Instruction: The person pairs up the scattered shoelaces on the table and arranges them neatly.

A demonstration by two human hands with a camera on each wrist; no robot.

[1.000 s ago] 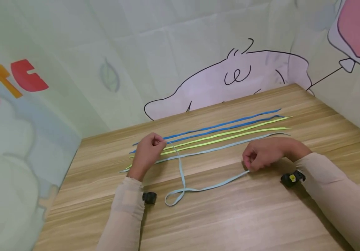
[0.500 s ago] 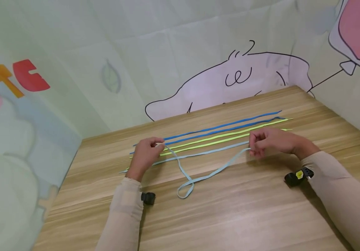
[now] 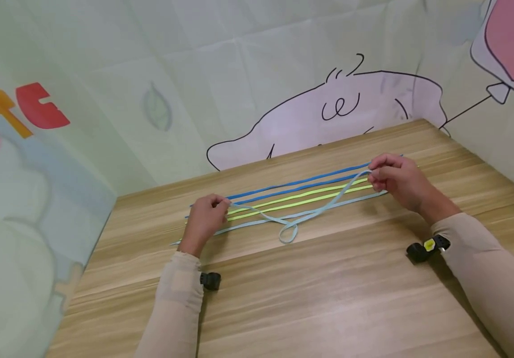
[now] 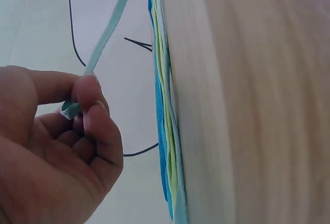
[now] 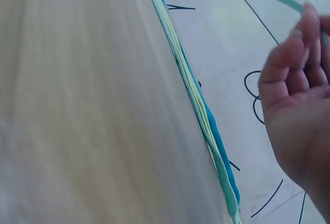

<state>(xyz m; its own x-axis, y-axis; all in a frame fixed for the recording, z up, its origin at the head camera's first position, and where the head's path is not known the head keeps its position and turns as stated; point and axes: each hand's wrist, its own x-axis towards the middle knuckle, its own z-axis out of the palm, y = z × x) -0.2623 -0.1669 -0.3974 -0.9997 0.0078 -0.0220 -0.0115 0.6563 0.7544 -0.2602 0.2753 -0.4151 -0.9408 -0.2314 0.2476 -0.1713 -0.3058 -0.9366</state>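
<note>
A flat pale blue shoelace is strung between both hands, sagging in the middle into a small twisted loop. My left hand pinches one end between thumb and fingertips; the left wrist view shows the lace rising from that pinch. On the other side my right hand pinches the opposite end, raised over the right ends of the laid-out laces. A second pale blue shoelace lies straight on the table, nearest me in the row. The hanging loop overlaps the wood just in front of it in the head view.
Behind that lace lie two yellow-green shoelaces and two darker blue shoelaces, roughly parallel. The wooden table meets a printed cloth backdrop at its back and sides. Each sleeved wrist wears a black camera.
My right hand has risen and moved away from me, lifting its lace end across the row. The loop has shrunk and shifted right and farther back; my left hand has barely moved.
</note>
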